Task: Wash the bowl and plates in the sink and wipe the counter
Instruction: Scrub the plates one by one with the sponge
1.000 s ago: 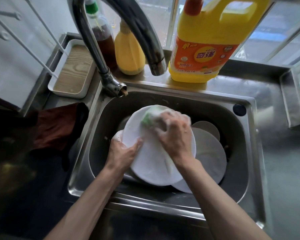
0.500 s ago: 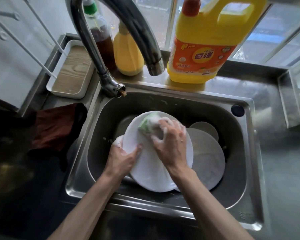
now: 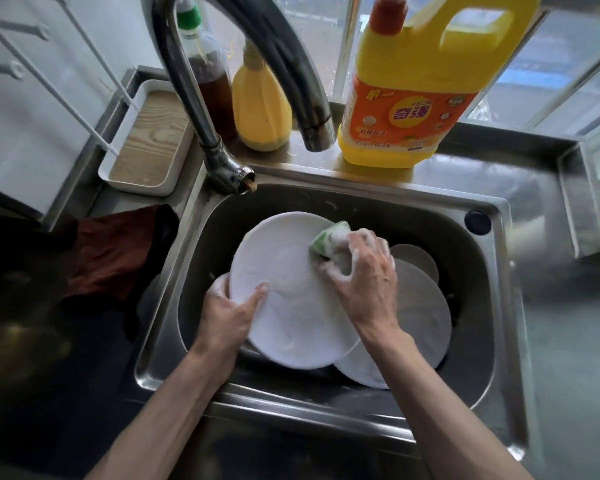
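A white plate is tilted up inside the steel sink. My left hand grips its lower left rim, thumb on the face. My right hand holds a soapy green and white sponge against the plate's upper right edge. Under it lies a second white plate, and a smaller round dish shows behind my right hand. Part of another white piece peeks out left of my left hand; I cannot tell if it is the bowl.
The curved tap arches over the sink's back. Behind it stand a yellow detergent jug, a yellow squeeze bottle and a dark sauce bottle. A white tray and a dark red cloth lie on the left counter.
My right hand has slid the sponge from the plate's upper middle to its upper right edge. My left hand keeps its grip on the rim.
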### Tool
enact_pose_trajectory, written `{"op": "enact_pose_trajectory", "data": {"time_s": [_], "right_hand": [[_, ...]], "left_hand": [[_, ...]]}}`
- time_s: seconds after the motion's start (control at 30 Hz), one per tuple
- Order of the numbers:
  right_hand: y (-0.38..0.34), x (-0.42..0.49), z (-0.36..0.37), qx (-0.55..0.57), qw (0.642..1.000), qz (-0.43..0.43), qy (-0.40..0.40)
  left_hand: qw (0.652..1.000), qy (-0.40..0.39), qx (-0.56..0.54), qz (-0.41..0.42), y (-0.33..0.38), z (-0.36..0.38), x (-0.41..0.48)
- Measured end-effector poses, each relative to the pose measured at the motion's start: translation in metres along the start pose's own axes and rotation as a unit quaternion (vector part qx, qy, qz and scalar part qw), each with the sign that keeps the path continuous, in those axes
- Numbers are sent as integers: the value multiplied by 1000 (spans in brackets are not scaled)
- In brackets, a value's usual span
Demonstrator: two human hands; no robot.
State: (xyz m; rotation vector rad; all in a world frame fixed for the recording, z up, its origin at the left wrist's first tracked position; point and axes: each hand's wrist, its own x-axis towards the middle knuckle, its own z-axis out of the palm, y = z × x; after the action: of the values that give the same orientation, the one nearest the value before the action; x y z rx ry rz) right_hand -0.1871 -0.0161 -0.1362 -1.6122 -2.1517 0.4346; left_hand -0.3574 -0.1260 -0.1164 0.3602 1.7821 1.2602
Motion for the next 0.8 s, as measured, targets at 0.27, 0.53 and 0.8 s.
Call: {"op": "enact_pose_trajectory", "data": {"time_s": [0.27,0.53,0.8], "right_hand": [[8,12,-9,172,982,77,-18],[0,26,-10,143,983,-48,-109],[-42,6,5,76,992,-86,-52]], "left_hand": [[996,-68,-57,-22,7,-4,-2],[976,-205,69,-23,29,-1,15],[987,-160,-6,31,22,16,12]]}}
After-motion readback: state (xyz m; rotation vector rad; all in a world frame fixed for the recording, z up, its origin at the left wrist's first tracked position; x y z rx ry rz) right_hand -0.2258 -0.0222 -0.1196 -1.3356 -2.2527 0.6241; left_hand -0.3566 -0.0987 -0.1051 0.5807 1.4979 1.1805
